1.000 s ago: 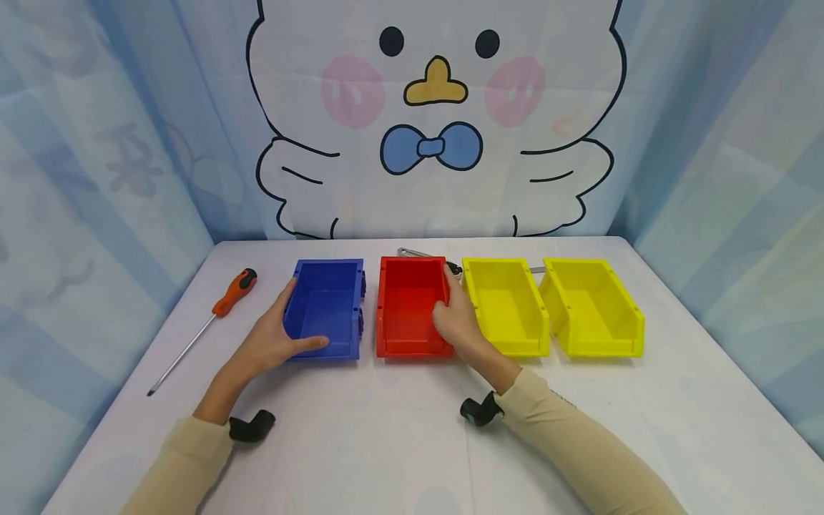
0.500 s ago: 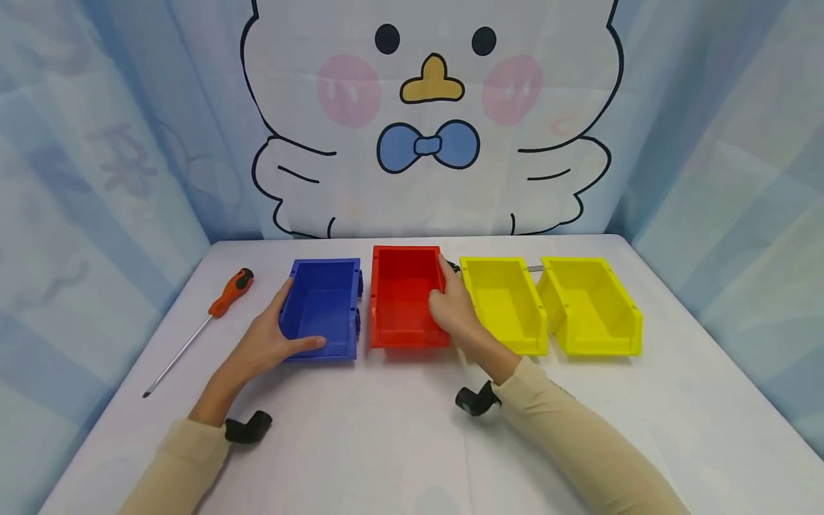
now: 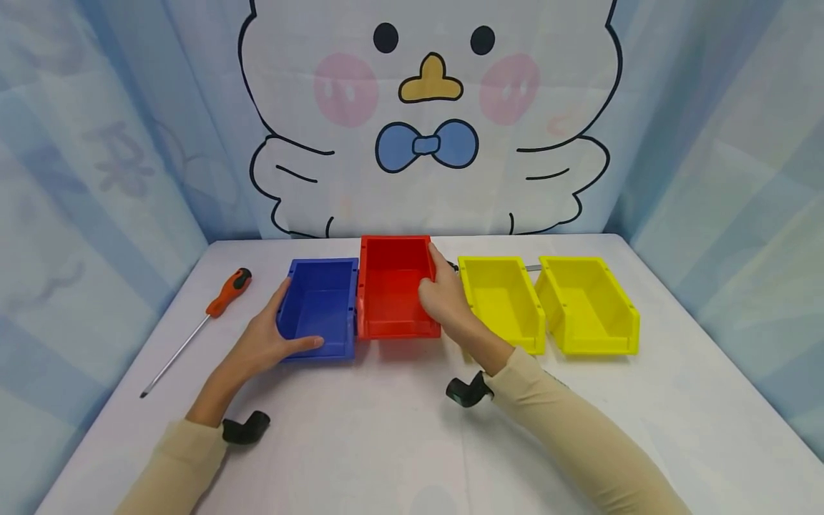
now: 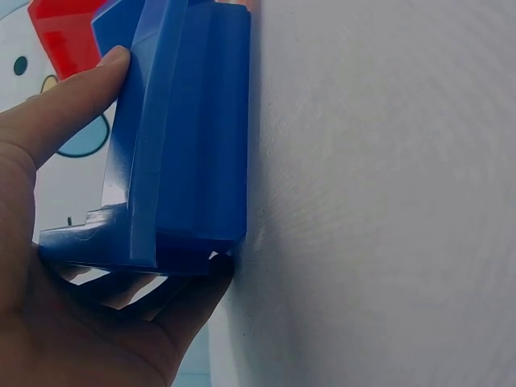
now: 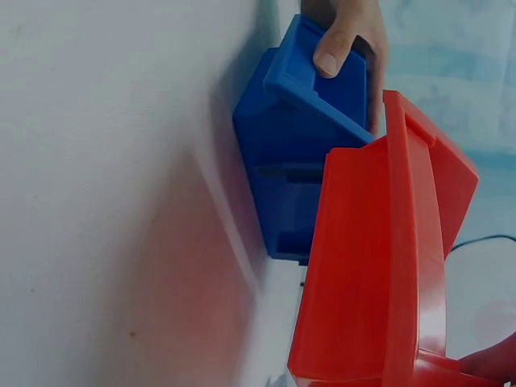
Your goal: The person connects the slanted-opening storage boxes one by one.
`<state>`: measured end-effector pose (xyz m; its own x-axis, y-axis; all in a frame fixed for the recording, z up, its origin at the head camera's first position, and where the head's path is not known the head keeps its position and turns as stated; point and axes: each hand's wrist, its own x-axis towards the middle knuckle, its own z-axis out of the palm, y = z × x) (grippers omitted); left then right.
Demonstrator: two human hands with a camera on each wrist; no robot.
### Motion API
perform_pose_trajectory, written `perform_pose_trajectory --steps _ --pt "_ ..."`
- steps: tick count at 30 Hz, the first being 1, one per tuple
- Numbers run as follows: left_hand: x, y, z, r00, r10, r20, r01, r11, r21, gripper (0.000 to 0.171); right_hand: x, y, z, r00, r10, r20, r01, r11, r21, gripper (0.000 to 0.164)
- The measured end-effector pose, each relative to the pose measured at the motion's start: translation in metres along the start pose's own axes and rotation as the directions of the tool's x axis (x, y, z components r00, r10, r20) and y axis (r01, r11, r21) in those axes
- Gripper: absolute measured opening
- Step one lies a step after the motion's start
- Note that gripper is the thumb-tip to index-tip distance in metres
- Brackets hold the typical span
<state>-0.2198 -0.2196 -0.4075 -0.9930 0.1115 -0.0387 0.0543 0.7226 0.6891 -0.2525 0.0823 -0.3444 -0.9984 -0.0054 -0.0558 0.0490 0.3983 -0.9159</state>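
Note:
My left hand grips the left side of a blue storage bin, which stands on the table. Its thumb lies across the bin's front lip, as the left wrist view shows, and the other fingers go round the side. With thumb inside the right wall, my right hand holds a red storage bin up off the table. In the right wrist view, the red bin hangs beside the upper part of the blue bin, close to its right wall; whether they touch, I cannot tell.
Two yellow bins stand side by side on the right. An orange-handled screwdriver lies at the left. Behind the bins a tool's dark end and a metal strip peek out. A printed curtain closes the back.
My right hand has lifted the red bin and carried it left to the blue bin, narrowing the gap between them. The left hand and blue bin have stayed in place.

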Motion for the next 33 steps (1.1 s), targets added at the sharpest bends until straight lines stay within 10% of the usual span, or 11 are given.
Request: perform_pose_trajectory --steps 33 --pt "-0.003 0.001 -0.001 1.000 0.010 0.002 -0.010 1.000 -0.017 0.126 -0.002 -0.002 0.011 1.000 -0.006 -0.002 0.006 0.992 -0.127 0.078"
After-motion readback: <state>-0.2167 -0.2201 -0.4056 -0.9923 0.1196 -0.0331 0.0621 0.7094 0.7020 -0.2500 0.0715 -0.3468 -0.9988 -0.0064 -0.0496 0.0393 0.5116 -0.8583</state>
